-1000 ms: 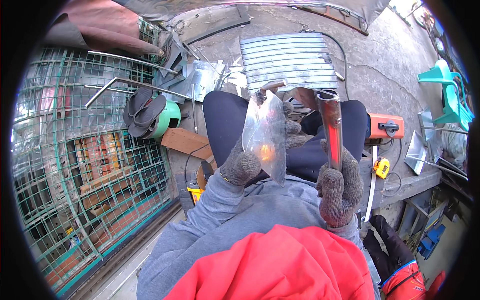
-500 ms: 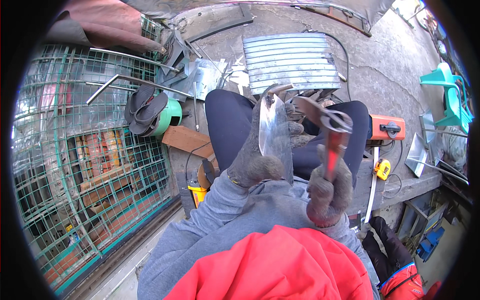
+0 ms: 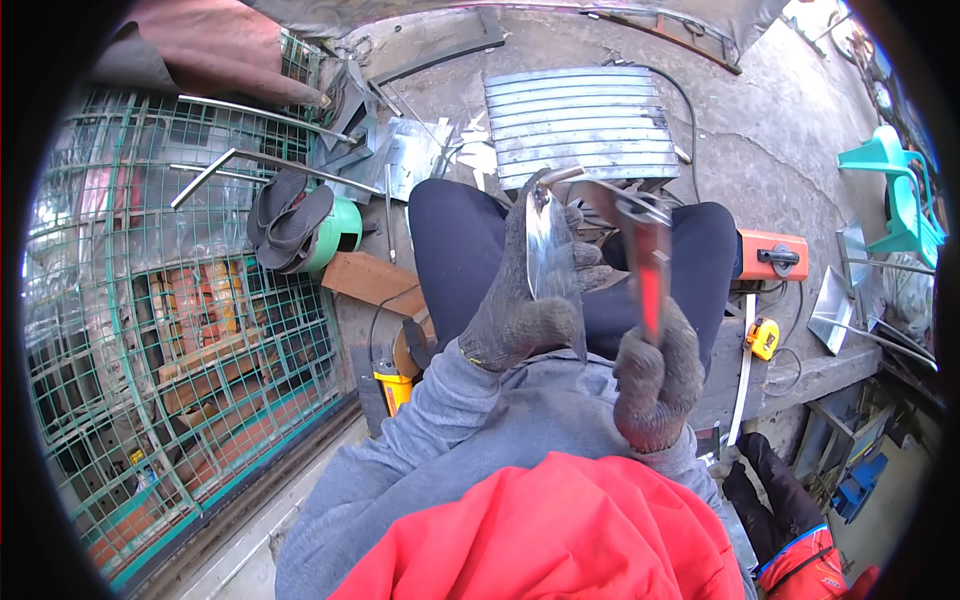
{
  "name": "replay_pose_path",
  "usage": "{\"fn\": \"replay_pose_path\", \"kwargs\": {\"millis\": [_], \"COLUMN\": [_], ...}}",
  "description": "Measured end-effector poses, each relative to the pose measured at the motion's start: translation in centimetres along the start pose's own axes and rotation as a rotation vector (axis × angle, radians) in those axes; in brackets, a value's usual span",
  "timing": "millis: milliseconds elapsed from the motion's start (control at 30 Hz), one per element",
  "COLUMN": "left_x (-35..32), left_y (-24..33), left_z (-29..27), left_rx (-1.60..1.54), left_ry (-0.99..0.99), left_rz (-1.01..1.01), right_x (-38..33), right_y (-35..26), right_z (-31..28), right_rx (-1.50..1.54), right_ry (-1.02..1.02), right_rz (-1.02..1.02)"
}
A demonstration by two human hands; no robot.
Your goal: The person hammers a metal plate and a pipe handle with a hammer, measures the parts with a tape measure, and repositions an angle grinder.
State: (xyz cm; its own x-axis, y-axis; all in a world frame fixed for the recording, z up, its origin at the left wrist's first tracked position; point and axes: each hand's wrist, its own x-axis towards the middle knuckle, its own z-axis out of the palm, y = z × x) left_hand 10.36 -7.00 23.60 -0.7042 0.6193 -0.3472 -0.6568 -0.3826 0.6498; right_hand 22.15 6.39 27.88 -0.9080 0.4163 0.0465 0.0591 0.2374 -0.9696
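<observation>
Gloved in grey, my left hand (image 3: pixel 527 322) grips a shiny, narrow piece of sheet metal (image 3: pixel 544 250), raised over my lap with its long side upright. The thumb lies in front near its lower end; the spread fingers show past its right edge. By its top a short bent rod (image 3: pixel 562 176) sticks out; I cannot tell if it is held too. My right hand (image 3: pixel 656 385), gloved as well, is closed round a red-handled hammer (image 3: pixel 650 275). Its metal head, smeared by motion, is just right of the sheet metal; I cannot tell whether they touch.
A slatted metal panel (image 3: pixel 580 125) lies ahead of my knees. On the left are a green wire mesh (image 3: pixel 190 400), sandals (image 3: pixel 290 220) and a brown board (image 3: pixel 372 280). An orange machine (image 3: pixel 772 256), a yellow tape measure (image 3: pixel 763 338) and a turquoise stool (image 3: pixel 893 200) are on the right.
The hammer has swung slightly left, its head closer to the sheet metal's upper part. My left hand and the sheet metal have shifted a little right.
</observation>
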Motion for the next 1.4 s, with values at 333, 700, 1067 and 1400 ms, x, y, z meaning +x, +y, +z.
{"fn": "replay_pose_path", "kwargs": {"millis": [333, 700, 1067, 1400], "left_x": [-0.3, -0.8, 0.0, -0.2], "left_y": [0.8, 1.7, 0.4, 0.3], "left_z": [0.2, 0.3, -0.8, -1.4], "left_rx": [-0.027, 0.216, 0.11, -0.065], "left_ry": [-0.016, 0.033, -0.025, -0.108], "left_rz": [0.048, -0.057, -0.004, -0.093], "right_x": [-1.3, -0.3, -1.4, -0.1], "right_y": [0.4, -0.8, 1.3, -0.5], "right_z": [-1.2, -1.1, -1.0, -0.9], "right_rx": [0.153, 0.178, 0.228, 0.252], "right_ry": [-0.009, 0.002, 0.025, 0.021], "right_rz": [0.009, -0.056, -0.019, 0.158]}}
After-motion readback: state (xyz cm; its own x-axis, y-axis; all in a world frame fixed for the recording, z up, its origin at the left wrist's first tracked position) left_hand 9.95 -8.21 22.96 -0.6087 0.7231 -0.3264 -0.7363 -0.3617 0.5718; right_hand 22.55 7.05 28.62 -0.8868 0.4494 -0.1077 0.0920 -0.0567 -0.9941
